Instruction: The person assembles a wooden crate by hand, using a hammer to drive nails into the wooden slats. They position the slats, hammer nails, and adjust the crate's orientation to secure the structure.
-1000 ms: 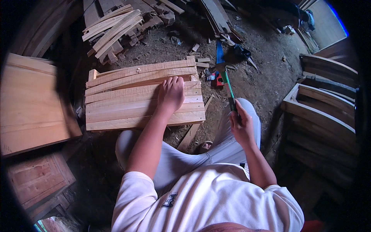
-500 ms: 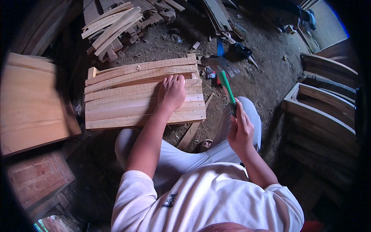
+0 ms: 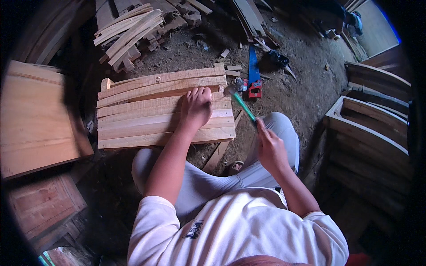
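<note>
A slatted wooden frame (image 3: 128, 126) of pale boards lies in front of me, some slats showing nail marks near their ends. My left hand (image 3: 196, 106) is closed over one wooden slat (image 3: 151, 104), knuckles toward a wedge-shaped gap between slats. My right hand (image 3: 271, 146) grips a hammer (image 3: 243, 107) by its green handle. The hammer's head, blurred by motion, is down at the right end of the slats, beside the gap; whether it touches the wood I cannot tell.
A blue-bladed handsaw (image 3: 254, 71) with a red handle lies on the dirt floor beyond the hammer. Offcuts (image 3: 133, 35) are piled at the far left. A plywood panel (image 3: 40, 119) stands left; wooden box frames (image 3: 372, 119) stand right. An animal (image 3: 330, 20) is at the far right.
My right hand has swung the hammer down and left, from raised to the frame's right end, uncovering the handsaw. My left hand has stayed on the slat.
</note>
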`<state>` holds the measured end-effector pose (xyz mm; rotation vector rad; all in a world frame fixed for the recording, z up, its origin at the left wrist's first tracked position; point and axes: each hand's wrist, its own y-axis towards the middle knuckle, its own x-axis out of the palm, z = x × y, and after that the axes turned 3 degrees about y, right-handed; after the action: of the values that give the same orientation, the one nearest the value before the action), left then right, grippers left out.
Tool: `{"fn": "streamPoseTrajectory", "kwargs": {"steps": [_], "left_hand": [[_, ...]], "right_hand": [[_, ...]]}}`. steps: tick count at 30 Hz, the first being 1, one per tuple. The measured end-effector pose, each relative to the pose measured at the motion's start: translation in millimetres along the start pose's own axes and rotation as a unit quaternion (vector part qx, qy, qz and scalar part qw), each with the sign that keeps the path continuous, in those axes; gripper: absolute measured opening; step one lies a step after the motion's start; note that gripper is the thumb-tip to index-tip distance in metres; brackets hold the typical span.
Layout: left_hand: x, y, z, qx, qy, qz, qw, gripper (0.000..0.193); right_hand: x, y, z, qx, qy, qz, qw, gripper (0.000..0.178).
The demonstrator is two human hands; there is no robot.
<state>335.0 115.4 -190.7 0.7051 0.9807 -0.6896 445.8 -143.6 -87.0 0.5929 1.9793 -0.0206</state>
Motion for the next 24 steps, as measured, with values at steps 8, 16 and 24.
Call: {"fn": "streamPoseTrajectory", "kwargs": {"steps": [8, 16, 24], "left_hand": [[2, -1, -4, -0.003, -0.006, 0.026, 1.0, 0.014], [0, -2, -1, -0.008, 0.003, 0.026, 1.0, 0.011], [-1, 0, 1, 0.0, -0.024, 0.018, 1.0, 0.016]], "right_hand": [[-3, 4, -7, -0.026, 0.018, 0.066, 0.997, 0.071], [-23, 15, -14, -0.093, -0.019, 0.115, 0.989, 0.067], [2, -6, 4, 0.003, 0.016, 0.011, 1.0, 0.074]]}}
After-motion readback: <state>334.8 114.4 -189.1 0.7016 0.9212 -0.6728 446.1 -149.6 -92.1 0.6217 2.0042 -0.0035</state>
